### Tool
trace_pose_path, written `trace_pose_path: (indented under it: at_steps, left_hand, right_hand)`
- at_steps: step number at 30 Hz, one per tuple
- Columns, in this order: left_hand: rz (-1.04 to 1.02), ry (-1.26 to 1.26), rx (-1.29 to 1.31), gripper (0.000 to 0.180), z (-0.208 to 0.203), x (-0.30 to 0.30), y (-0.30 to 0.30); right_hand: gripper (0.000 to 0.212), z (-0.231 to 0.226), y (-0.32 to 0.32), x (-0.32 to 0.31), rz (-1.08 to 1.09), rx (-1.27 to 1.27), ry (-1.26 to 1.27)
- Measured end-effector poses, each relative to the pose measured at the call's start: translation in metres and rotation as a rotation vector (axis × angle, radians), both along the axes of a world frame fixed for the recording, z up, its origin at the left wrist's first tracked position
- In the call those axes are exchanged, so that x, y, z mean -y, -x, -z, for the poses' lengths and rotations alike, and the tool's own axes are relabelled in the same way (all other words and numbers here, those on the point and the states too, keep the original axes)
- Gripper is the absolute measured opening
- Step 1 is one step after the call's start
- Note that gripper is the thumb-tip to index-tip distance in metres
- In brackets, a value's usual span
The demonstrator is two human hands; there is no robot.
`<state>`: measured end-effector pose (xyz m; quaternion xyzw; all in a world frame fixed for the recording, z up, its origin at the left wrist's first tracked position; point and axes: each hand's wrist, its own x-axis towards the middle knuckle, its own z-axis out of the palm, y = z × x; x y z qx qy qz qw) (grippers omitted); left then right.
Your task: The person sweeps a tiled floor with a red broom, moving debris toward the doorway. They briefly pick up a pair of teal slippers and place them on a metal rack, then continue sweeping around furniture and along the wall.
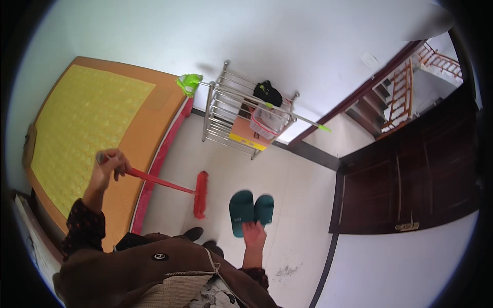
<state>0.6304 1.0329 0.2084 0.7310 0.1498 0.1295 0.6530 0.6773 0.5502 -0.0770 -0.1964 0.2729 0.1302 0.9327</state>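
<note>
My left hand (114, 163) is closed around the upper end of a broom's red handle. The handle slants down to the right, and the red broom head (201, 195) is low over or on the floor, just ahead of my feet; I cannot tell whether it touches. My right hand (254, 233) grips a pair of dark green slippers (240, 208) by their near ends. They are held side by side above the tiles, right of the broom head. The right fingertips are partly hidden by the slippers.
At left lies an orange and yellow mattress (97, 113) on a bed with a red side. Against the wall, a metal rack (207, 115) bears an orange box (246, 129), a basket and a green-headed duster (190, 83). A dark door (405, 179) stands open at right, with stairs beyond.
</note>
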Motion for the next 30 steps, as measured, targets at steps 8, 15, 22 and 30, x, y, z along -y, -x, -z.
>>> trace_pose_path:
  at_steps: [8,15,22,30]
  left_hand:
    - [-0.269,-0.036,-0.116,0.027,0.017,0.02,-0.013]
    - [-0.495,-0.022,-0.107,0.029,0.022,0.027,-0.046]
    - [-0.616,-0.057,-0.226,0.028,0.001,0.047,-0.097]
    - [-0.67,-0.117,-0.266,0.026,-0.003,0.056,-0.104]
  right_hand:
    - [0.045,-0.101,-0.255,-0.154,-0.14,0.034,-0.139]
    - [0.044,-0.126,-0.44,-0.264,-0.206,0.02,-0.15]
    - [0.053,-0.081,-0.602,-0.348,-0.18,-0.129,-0.134]
    - [0.044,-0.039,-0.605,-0.349,-0.379,0.019,0.218]
